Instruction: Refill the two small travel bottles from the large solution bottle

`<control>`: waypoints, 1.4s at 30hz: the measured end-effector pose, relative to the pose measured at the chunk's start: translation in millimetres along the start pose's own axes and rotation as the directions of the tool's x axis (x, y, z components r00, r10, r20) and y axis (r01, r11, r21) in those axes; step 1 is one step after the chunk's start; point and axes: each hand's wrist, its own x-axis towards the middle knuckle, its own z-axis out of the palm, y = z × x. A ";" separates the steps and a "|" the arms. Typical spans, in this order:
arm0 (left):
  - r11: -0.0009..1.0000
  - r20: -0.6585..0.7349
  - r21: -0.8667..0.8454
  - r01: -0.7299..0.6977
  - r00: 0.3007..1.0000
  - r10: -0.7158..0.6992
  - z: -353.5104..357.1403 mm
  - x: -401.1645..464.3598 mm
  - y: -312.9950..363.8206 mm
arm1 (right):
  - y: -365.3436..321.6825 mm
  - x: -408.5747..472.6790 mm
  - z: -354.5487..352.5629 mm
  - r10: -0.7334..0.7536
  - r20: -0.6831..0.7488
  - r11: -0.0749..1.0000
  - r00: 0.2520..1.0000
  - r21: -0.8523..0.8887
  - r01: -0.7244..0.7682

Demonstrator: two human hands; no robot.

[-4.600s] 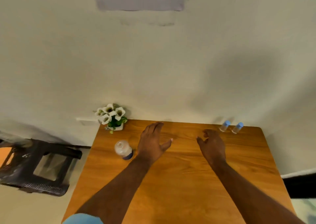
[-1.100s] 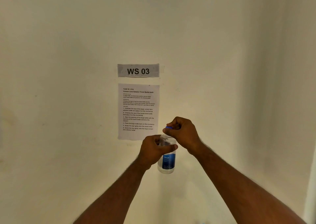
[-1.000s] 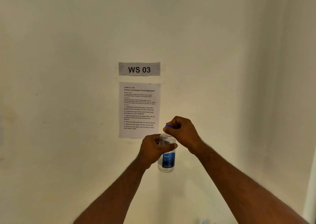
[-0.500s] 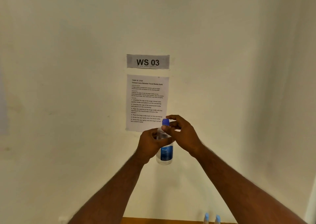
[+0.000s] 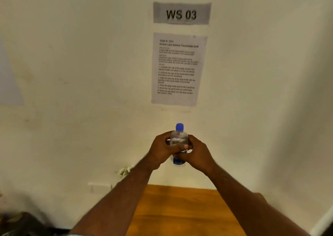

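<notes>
Flowers (image 5: 124, 171) are peeking out white beside my left forearm, low against the wall. My left hand (image 5: 163, 150) is curling around the large solution bottle (image 5: 178, 142), thumb lying across its clear front, and I am holding it upright in the air above the far edge of the wooden counter (image 5: 180, 210). Its blue cap (image 5: 179, 127) is sitting on the neck, standing clear above my fingers. My right hand (image 5: 197, 154) is wrapping the bottle's lower part from the other side, fingers overlapping the blue label. Behind, a "WS 03" sign (image 5: 181, 13) and a printed sheet (image 5: 177, 68) are hanging on the wall.
</notes>
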 end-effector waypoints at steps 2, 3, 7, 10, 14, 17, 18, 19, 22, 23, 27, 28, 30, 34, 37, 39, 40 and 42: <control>0.999 0.029 0.021 0.035 0.999 -0.036 -6.8 -7.1 -24.6 | 14.5 -3.2 22.8 0.049 -0.011 0.998 0.999 -0.043 -0.049; 0.998 0.037 0.048 0.051 0.998 -0.052 -10.9 -11.1 -38.8 | 21.9 -4.9 34.9 0.074 -0.012 0.995 0.997 -0.062 -0.075; 0.973 0.011 0.173 0.153 0.987 -0.157 -32.8 -34.0 -93.0 | 51.5 -9.3 76.2 0.181 0.004 0.982 0.983 -0.060 -0.181; 0.932 -0.086 0.263 0.248 0.969 -0.233 -53.4 -56.7 -133.4 | 80.5 -7.6 103.1 0.263 0.042 0.963 0.964 -0.077 -0.260; 0.845 -0.182 0.430 0.317 0.947 -0.263 -78.6 -83.8 -182.3 | 118.3 -1.1 135.2 0.327 0.089 0.942 0.941 -0.115 -0.316; 0.744 -0.221 0.566 0.355 0.935 -0.278 -92.9 -97.0 -214.2 | 141.7 6.9 159.1 0.353 0.131 0.932 0.926 -0.140 -0.336; 0.710 -0.233 0.600 0.368 0.930 -0.285 -96.1 -99.0 -225.0 | 150.9 10.3 168.1 0.360 0.146 0.929 0.921 -0.146 -0.340; 0.679 -0.246 0.630 0.377 0.926 -0.287 -98.4 -99.9 -234.8 | 160.0 13.6 176.9 0.365 0.158 0.927 0.917 -0.150 -0.343; 0.607 -0.266 0.690 0.394 0.918 -0.293 -103.1 -100.1 -260.7 | 186.3 22.5 201.0 0.364 0.185 0.927 0.913 -0.166 -0.337; 0.586 -0.266 0.703 0.403 0.913 -0.308 -104.4 -99.6 -269.8 | 194.6 25.7 208.6 0.368 0.196 0.926 0.909 -0.172 -0.338; 0.540 -0.257 0.733 0.414 0.903 -0.343 -106.6 -99.3 -296.1 | 222.2 34.8 232.2 0.384 0.209 0.920 0.899 -0.174 -0.352; 0.538 -0.256 0.735 0.414 0.903 -0.345 -107.1 -99.5 -301.3 | 228.2 35.5 237.0 0.381 0.206 0.921 0.901 -0.174 -0.350; 0.536 -0.261 0.728 0.428 0.895 -0.361 -106.9 -99.3 -307.2 | 238.0 35.4 244.5 0.386 0.194 0.919 0.902 -0.171 -0.356; 0.529 -0.273 0.719 0.451 0.883 -0.382 -107.1 -99.0 -310.8 | 250.0 29.0 252.5 0.400 0.180 0.914 0.898 -0.150 -0.377; 0.533 -0.264 0.714 0.453 0.880 -0.395 -105.2 -98.3 -308.8 | 248.9 27.0 253.4 0.407 0.170 0.911 0.898 -0.150 -0.385; 0.533 -0.264 0.717 0.450 0.882 -0.389 -105.0 -98.2 -305.7 | 249.4 25.8 253.9 0.409 0.171 0.910 0.897 -0.147 -0.387; 0.536 -0.265 0.720 0.441 0.888 -0.375 -104.7 -98.2 -303.3 | 249.2 24.6 253.2 0.408 0.171 0.911 0.897 -0.145 -0.387; 0.542 -0.271 0.720 0.433 0.895 -0.355 -103.8 -97.9 -298.0 | 247.6 24.4 249.5 0.413 0.174 0.909 0.894 -0.137 -0.394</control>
